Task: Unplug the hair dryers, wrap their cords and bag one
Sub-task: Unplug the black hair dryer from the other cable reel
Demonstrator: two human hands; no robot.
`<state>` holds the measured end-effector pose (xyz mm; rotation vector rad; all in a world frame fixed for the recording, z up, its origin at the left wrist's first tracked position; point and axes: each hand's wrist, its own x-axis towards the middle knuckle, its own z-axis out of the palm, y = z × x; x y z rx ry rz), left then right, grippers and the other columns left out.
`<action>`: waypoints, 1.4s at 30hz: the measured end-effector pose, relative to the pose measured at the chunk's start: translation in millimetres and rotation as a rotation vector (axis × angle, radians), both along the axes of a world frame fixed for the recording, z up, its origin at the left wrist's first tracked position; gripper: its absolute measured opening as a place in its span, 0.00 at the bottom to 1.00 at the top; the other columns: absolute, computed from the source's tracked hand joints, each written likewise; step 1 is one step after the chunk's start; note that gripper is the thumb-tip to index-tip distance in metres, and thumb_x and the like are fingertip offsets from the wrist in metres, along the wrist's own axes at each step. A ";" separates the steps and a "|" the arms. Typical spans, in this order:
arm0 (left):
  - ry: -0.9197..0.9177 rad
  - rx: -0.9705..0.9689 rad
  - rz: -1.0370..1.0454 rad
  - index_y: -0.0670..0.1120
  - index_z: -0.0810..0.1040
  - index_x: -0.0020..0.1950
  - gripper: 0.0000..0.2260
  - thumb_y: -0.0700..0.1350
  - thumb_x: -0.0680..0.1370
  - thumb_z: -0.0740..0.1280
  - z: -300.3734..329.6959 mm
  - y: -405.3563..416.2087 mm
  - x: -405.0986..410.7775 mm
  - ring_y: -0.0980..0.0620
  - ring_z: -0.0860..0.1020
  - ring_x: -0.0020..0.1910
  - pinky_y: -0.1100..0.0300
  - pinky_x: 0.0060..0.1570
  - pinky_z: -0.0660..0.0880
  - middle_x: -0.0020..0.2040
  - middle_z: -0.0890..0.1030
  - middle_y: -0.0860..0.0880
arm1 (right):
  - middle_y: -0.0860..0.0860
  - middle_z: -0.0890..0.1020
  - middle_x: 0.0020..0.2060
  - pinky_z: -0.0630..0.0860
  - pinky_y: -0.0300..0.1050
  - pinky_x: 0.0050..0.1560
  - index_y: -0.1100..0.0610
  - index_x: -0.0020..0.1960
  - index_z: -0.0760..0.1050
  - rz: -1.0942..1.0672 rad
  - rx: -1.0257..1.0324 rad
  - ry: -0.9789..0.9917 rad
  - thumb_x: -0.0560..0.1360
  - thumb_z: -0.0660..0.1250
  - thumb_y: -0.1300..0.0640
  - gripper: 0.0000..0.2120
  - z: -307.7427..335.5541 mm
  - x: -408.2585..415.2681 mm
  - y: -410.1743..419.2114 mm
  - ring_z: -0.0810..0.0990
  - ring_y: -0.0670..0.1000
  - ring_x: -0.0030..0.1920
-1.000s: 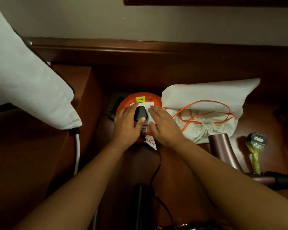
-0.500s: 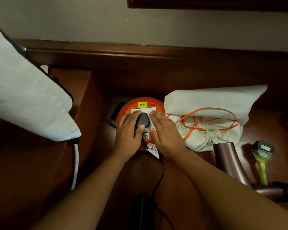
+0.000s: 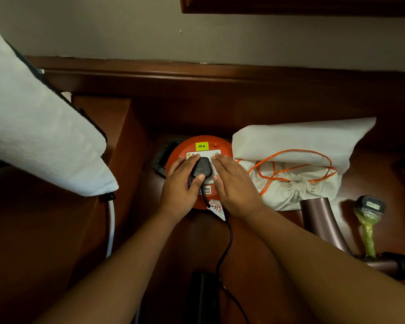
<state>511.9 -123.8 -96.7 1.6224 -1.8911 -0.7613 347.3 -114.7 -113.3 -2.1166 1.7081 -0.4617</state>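
At the far left I saw a white pillow point(image 3: 33, 136) jutting over the dark wooden worktop point(image 3: 255, 230), with a white cable point(image 3: 111, 225) hanging below its corner. Near the middle sat a round orange reel point(image 3: 180, 146) with a yellow label point(image 3: 201, 146) reading "M4", and a dark flat thing I could not identify poked out from behind its left edge. My left hand point(image 3: 180, 190) lay on the reel, its fingers and thumb curled round the black plug point(image 3: 202, 169), which was seated in the reel's white socket face. The plug's black cord point(image 3: 227, 242) ran from it toward me, passing a small white tag at the reel's near edge, then down alongside a dark object at the bottom edge, too dim to make out. My right hand point(image 3: 234, 183) lay flat just beside the plug, fingers straight and pressing on the socket face, holding nothing. To the right of the reel, touching it, lay a white drawstring bag point(image 3: 302, 146), its mouth gathered and its orange string point(image 3: 290, 164) looping loose over it. Further right, a hair dryer point(image 3: 320, 220) with a bronze barrel lay on the worktop near the bag. Beside it was a second plug point(image 3: 369, 204), with a cord wrapped in green point(image 3: 367, 235).
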 end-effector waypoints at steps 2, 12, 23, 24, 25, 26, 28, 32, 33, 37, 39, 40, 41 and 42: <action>-0.005 0.005 0.004 0.48 0.69 0.72 0.21 0.45 0.79 0.66 1.0 -0.4 0.0 0.51 0.61 0.74 0.61 0.66 0.60 0.72 0.69 0.47 | 0.52 0.63 0.75 0.53 0.46 0.74 0.55 0.76 0.58 0.001 0.002 0.014 0.79 0.43 0.46 0.28 0.6 0.6 0.0 0.58 0.50 0.75; 0.011 0.024 0.012 0.49 0.69 0.73 0.22 0.46 0.79 0.66 -0.2 -0.6 1.3 0.50 0.61 0.74 0.59 0.66 0.62 0.72 0.67 0.46 | 0.52 0.63 0.75 0.51 0.43 0.73 0.56 0.76 0.58 -0.001 0.010 0.005 0.79 0.42 0.46 0.29 4.5 1.2 0.5 0.58 0.50 0.75; -0.007 0.035 0.005 0.49 0.68 0.73 0.22 0.47 0.79 0.65 1.2 -0.9 0.2 0.50 0.61 0.74 0.60 0.65 0.60 0.73 0.66 0.46 | 0.53 0.64 0.74 0.54 0.46 0.73 0.57 0.75 0.60 -0.039 0.038 -0.015 0.80 0.43 0.48 0.27 11.6 4.5 -4.8 0.60 0.51 0.74; -0.007 0.034 0.005 0.49 0.68 0.73 0.22 0.47 0.79 0.65 1.1 -0.7 0.2 0.50 0.61 0.74 0.60 0.65 0.60 0.73 0.66 0.45 | 0.54 0.65 0.74 0.57 0.48 0.73 0.57 0.75 0.61 -0.057 0.040 -0.023 0.80 0.44 0.48 0.27 12.5 6.4 -6.2 0.61 0.52 0.74; -0.009 0.031 0.006 0.49 0.68 0.73 0.22 0.47 0.79 0.65 0.9 -0.5 -0.1 0.50 0.61 0.74 0.60 0.65 0.60 0.73 0.66 0.45 | 0.54 0.65 0.73 0.59 0.50 0.73 0.58 0.74 0.62 -0.073 0.040 -0.029 0.80 0.44 0.49 0.26 13.2 8.0 -7.4 0.62 0.53 0.73; -0.010 0.033 0.008 0.50 0.68 0.74 0.22 0.47 0.79 0.65 0.8 -0.3 0.0 0.50 0.61 0.74 0.60 0.65 0.60 0.73 0.66 0.45 | 0.54 0.66 0.73 0.60 0.51 0.72 0.58 0.74 0.62 -0.082 0.039 -0.032 0.80 0.45 0.50 0.26 13.7 9.0 -7.7 0.62 0.53 0.73; -0.014 0.042 0.014 0.50 0.67 0.74 0.22 0.47 0.79 0.65 2.0 0.0 0.1 0.50 0.61 0.74 0.61 0.65 0.60 0.73 0.66 0.46 | 0.54 0.65 0.73 0.59 0.50 0.73 0.58 0.74 0.62 -0.082 0.041 -0.036 0.80 0.46 0.50 0.25 14.2 9.2 -6.6 0.61 0.53 0.73; -0.006 0.052 0.011 0.50 0.67 0.74 0.23 0.47 0.79 0.65 5.0 0.1 -1.5 0.50 0.60 0.74 0.60 0.67 0.62 0.74 0.65 0.46 | 0.54 0.65 0.73 0.59 0.50 0.73 0.58 0.74 0.62 -0.090 0.054 -0.060 0.79 0.47 0.51 0.26 15.5 9.8 -4.3 0.61 0.53 0.73; 0.001 0.060 0.009 0.50 0.66 0.74 0.23 0.47 0.79 0.65 6.7 0.0 -1.7 0.51 0.60 0.74 0.60 0.67 0.61 0.74 0.65 0.46 | 0.54 0.65 0.73 0.59 0.50 0.73 0.58 0.74 0.62 -0.092 0.060 -0.069 0.79 0.47 0.50 0.26 17.3 10.2 -5.0 0.61 0.52 0.73; -0.026 0.118 -0.059 0.50 0.62 0.76 0.27 0.46 0.78 0.67 14.7 -4.4 5.7 0.50 0.58 0.75 0.62 0.66 0.57 0.75 0.64 0.47 | 0.53 0.63 0.74 0.54 0.44 0.73 0.57 0.75 0.60 -0.067 0.143 -0.143 0.80 0.54 0.54 0.24 27.9 3.9 -10.0 0.59 0.52 0.74; -0.042 0.154 -0.118 0.51 0.55 0.78 0.33 0.44 0.77 0.68 20.3 -7.9 12.9 0.50 0.59 0.75 0.60 0.69 0.58 0.76 0.63 0.48 | 0.54 0.63 0.75 0.53 0.43 0.73 0.56 0.75 0.59 -0.038 0.197 -0.178 0.78 0.61 0.57 0.27 36.5 -2.3 -11.7 0.58 0.52 0.74; -0.057 0.167 -0.135 0.50 0.52 0.79 0.35 0.44 0.77 0.68 22.9 -10.5 16.0 0.49 0.58 0.75 0.58 0.71 0.58 0.76 0.61 0.48 | 0.54 0.63 0.74 0.54 0.43 0.72 0.56 0.75 0.59 -0.023 0.206 -0.179 0.77 0.63 0.57 0.29 40.6 -5.5 -13.0 0.59 0.53 0.74; -0.088 0.168 -0.144 0.49 0.51 0.79 0.37 0.44 0.76 0.69 24.9 -13.1 19.2 0.49 0.57 0.76 0.55 0.72 0.58 0.77 0.60 0.47 | 0.54 0.63 0.74 0.55 0.43 0.72 0.56 0.75 0.59 -0.004 0.205 -0.168 0.76 0.64 0.58 0.30 44.3 -7.3 -14.2 0.60 0.53 0.74; -0.137 0.161 -0.151 0.48 0.51 0.79 0.37 0.45 0.76 0.69 26.4 -15.8 22.5 0.48 0.56 0.76 0.54 0.73 0.56 0.77 0.59 0.46 | 0.55 0.64 0.74 0.55 0.43 0.72 0.57 0.75 0.59 0.021 0.195 -0.151 0.75 0.65 0.58 0.31 47.8 -7.6 -16.0 0.60 0.54 0.74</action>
